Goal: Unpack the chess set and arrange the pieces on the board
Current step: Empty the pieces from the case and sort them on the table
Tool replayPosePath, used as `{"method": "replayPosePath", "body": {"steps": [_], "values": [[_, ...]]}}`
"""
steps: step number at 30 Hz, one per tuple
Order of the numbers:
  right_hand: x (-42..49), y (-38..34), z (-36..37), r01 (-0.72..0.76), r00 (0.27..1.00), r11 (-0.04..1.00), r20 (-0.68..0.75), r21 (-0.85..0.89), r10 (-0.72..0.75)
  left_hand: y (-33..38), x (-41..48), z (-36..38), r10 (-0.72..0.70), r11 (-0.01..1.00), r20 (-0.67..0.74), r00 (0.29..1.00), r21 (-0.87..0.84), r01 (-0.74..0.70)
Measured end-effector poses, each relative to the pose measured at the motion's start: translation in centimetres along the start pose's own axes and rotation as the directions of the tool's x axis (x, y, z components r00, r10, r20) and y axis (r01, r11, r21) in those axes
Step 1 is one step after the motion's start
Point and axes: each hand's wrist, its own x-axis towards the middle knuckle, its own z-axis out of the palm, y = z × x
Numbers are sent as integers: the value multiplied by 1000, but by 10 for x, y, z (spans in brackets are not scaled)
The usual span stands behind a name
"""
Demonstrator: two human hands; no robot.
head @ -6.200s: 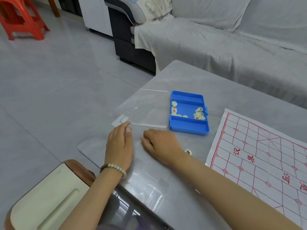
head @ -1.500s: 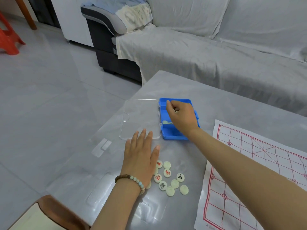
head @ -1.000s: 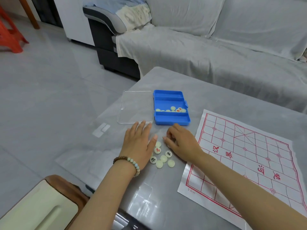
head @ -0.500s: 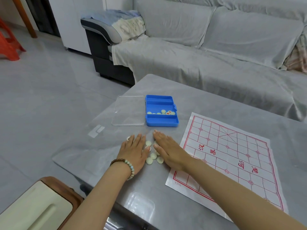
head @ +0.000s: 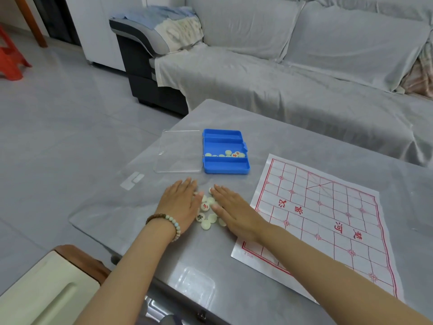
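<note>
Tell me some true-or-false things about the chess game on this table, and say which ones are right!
The blue box is empty. False: some pieces lie in its middle part.
The left hand and right hand lie flat with a pile between them. True.
Pieces already stand on the board. False: it is bare.
The clear lid lies left of the box. True.
The bracelet is on the right wrist. False: the left.

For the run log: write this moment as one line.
step: unpacking | left hand: flat, left of loose pieces | right hand: flat, right of them | blue box: not yet empty | board: no pieces yet
</note>
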Motion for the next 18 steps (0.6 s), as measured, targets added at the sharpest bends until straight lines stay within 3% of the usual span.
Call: {"method": "replayPosePath", "body": {"steps": [4,7,11,14,18], "values": [[4,-1,-17,-39,998,966,-41,257,51,-14,2,-11,-38,996,-101,994,-87,29],[14,14,-38,-57,973,968,-205,243,109,-16,8,-8,-41,998,-108,993,-60,35],[40,32,-68,-112,918,991,-374,70,130,-5,18,0,1,997,-53,999,-76,-5],[62,39,-83,-220,940,969,-291,-113,180,2,28,4,18,996,-70,997,-81,-24],[87,39,-78,-222,960,917,-239,-331,146,10,42,11,18,996,-76,997,-89,-25]]}}
